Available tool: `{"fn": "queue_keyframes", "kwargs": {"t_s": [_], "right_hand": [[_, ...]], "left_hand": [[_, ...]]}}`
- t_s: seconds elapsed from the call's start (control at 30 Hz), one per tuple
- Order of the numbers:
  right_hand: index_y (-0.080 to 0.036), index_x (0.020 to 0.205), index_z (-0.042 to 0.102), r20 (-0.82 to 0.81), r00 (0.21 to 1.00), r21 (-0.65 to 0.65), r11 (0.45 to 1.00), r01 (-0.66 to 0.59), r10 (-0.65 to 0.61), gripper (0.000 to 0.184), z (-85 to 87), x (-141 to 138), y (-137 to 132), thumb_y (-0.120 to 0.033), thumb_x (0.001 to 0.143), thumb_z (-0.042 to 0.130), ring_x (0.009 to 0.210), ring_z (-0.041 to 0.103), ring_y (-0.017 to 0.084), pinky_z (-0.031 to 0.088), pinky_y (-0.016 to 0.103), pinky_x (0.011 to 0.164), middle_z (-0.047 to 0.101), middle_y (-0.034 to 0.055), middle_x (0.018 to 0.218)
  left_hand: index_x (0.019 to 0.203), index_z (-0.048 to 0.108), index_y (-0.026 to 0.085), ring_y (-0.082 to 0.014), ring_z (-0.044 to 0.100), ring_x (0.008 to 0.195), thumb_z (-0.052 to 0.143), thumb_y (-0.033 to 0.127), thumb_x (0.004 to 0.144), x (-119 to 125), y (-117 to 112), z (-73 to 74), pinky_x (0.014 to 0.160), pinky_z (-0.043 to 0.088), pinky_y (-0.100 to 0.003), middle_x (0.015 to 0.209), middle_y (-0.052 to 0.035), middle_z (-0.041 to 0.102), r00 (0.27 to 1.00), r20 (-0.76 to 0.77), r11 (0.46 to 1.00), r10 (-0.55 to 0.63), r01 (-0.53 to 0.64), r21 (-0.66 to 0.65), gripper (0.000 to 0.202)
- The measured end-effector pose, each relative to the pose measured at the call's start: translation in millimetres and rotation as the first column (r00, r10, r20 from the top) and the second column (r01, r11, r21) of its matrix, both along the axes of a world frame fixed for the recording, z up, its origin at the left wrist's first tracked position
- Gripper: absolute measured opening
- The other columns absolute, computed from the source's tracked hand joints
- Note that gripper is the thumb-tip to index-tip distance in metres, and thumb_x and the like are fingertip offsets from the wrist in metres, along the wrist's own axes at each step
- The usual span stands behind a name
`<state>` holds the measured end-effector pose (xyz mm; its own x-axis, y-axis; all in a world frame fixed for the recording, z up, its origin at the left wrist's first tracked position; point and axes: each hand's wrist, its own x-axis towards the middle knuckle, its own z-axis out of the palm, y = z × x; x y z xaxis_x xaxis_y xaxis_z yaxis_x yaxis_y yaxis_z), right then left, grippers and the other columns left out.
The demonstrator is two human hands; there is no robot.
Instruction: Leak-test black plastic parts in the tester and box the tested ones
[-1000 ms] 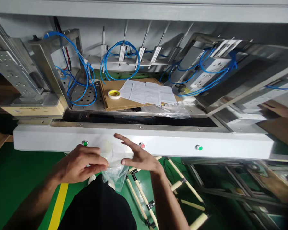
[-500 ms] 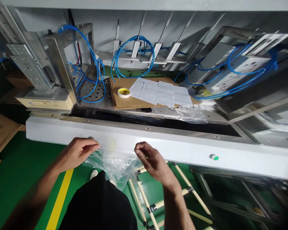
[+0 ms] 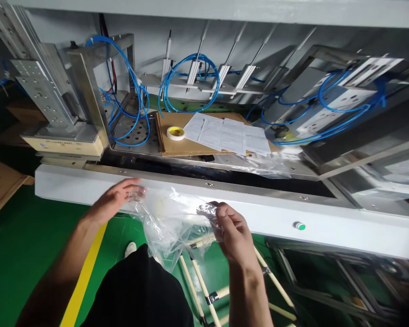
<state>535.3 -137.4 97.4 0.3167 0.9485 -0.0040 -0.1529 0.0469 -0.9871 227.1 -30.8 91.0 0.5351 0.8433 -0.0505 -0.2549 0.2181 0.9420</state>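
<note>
Clear plastic (image 3: 160, 231) in curled right hand (image 3: 234, 229)

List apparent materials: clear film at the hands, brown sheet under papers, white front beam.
Clear film: likely thin, glossy plastic; see-through, creased, glinting.
Brown sheet: probably matte cardboard; kraft-brown, dull.
White front beam: possibly painted metal, satin; even sheen; plastic also possible.

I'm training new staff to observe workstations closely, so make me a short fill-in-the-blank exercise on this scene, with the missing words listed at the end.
1. The left hand is open, while the clear film is pinched in the ____.
2. The roll of tape lies on brown ____, beside the papers.
3. The button on the white panel is ____ in colour.
4. The line along the floor is ____ in colour.

Missing words: right hand; cardboard; green; yellow.
</note>
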Motion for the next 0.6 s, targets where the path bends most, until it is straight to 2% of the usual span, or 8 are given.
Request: {"fn": "queue_keyframes", "kwargs": {"t_s": [0.03,0.1,0.17,0.23,0.33,0.4,0.5,0.6], "right_hand": [[-0.023,0.069,0.067,-0.016,1.0,-0.035,0.999,0.012,-0.012,0.051,-0.8,-1.5,0.9,-0.07,0.076,0.085,0.067,0.057,0.018,0.048,0.033,0.068,0.065,0.0016,0.071],[-0.023,0.072,0.068,-0.046,0.998,-0.065,0.997,0.039,-0.042,0.05,-1.8,-4.6,3.2,-0.07,0.075,0.086,0.069,0.062,0.018,0.052,0.034,0.073,0.067,0.0016,0.068],[-0.023,0.071,0.066,-0.089,0.99,-0.058,0.993,0.1,-0.105,0.05,-2.4,-7.0,5.4,-0.069,0.076,0.086,0.066,0.062,0.017,0.053,0.033,0.071,0.066,0.0009,0.066],[-0.023,0.071,0.064,-0.121,0.979,-0.055,0.985,0.161,-0.166,0.051,-3.6,-8.0,6.6,-0.068,0.076,0.087,0.062,0.059,0.016,0.052,0.031,0.064,0.063,-0.0005,0.065],[-0.021,0.072,0.064,-0.081,0.973,-0.077,0.975,0.209,-0.215,0.053,-6.4,-7.5,5.9,-0.069,0.074,0.088,0.065,0.06,0.015,0.052,0.027,0.058,0.062,-0.0001,0.069],[-0.02,0.074,0.065,0.002,0.969,-0.077,0.966,0.246,-0.246,0.056,-7.7,-6.5,4.2,-0.072,0.075,0.085,0.07,0.06,0.015,0.053,0.025,0.057,0.062,0.0008,0.074],[-0.02,0.078,0.066,0.132,0.957,-0.057,0.962,0.267,-0.258,0.057,-6.3,-4.2,0.9,-0.075,0.079,0.08,0.063,0.056,0.013,0.051,0.024,0.052,0.06,-0.0006,0.071],[-0.02,0.082,0.066,0.226,0.95,-0.061,0.971,0.233,-0.214,0.057,-1.6,-0.7,-2.2,-0.075,0.082,0.078,0.05,0.051,0.01,0.047,0.025,0.046,0.058,-0.0027,0.065]], "left_hand": [[0.128,0.073,0.02,-0.0352,0.071,0.116,0.085,0.084,0.061,4.9,-4.5,-6.7,0.102,0.055,-0.047,0.128,-0.0199,0.075,1.0,-0.009,1.0,-0.012,0.012,-0.014,0.094],[0.119,0.076,0.019,-0.0345,0.07,0.119,0.088,0.075,0.066,15.9,-15.4,-15.6,0.105,0.053,-0.046,0.125,-0.018,0.076,0.995,-0.096,0.999,0.035,-0.036,-0.013,0.078],[0.102,0.079,0.019,-0.0294,0.071,0.11,0.09,0.062,0.073,25.8,-24.6,-18.4,0.1,0.055,-0.04,0.11,-0.0128,0.079,0.967,-0.203,0.988,0.156,-0.151,0.039,0.053],[0.089,0.079,0.018,-0.0218,0.071,0.09,0.084,0.057,0.083,32.7,-29.7,-17.4,0.088,0.056,-0.032,0.086,-0.0069,0.076,0.928,-0.271,0.966,0.255,-0.233,0.111,0.039],[0.089,0.079,0.018,-0.0114,0.053,0.056,0.074,0.06,0.089,37.5,-31.8,-14.1,0.057,0.046,-0.023,0.063,0.0009,0.06,0.89,-0.338,0.952,0.306,-0.276,0.136,0.043],[0.091,0.08,0.018,-0.008,0.04,0.048,0.074,0.062,0.088,38.3,-31.6,-12.1,0.045,0.034,-0.022,0.058,0.0041,0.052,0.865,-0.382,0.946,0.325,-0.296,0.135,0.045],[0.093,0.081,0.017,-0.0069,0.033,0.046,0.074,0.063,0.088,36.6,-30.2,-9.1,0.043,0.028,-0.021,0.054,0.0066,0.043,0.87,-0.374,0.947,0.321,-0.29,0.138,0.047],[0.099,0.082,0.016,-0.0058,0.027,0.046,0.078,0.064,0.085,31.5,-28.6,-6.1,0.043,0.022,-0.022,0.052,0.0084,0.036,0.896,-0.343,0.959,0.281,-0.276,0.065,0.05]]}}
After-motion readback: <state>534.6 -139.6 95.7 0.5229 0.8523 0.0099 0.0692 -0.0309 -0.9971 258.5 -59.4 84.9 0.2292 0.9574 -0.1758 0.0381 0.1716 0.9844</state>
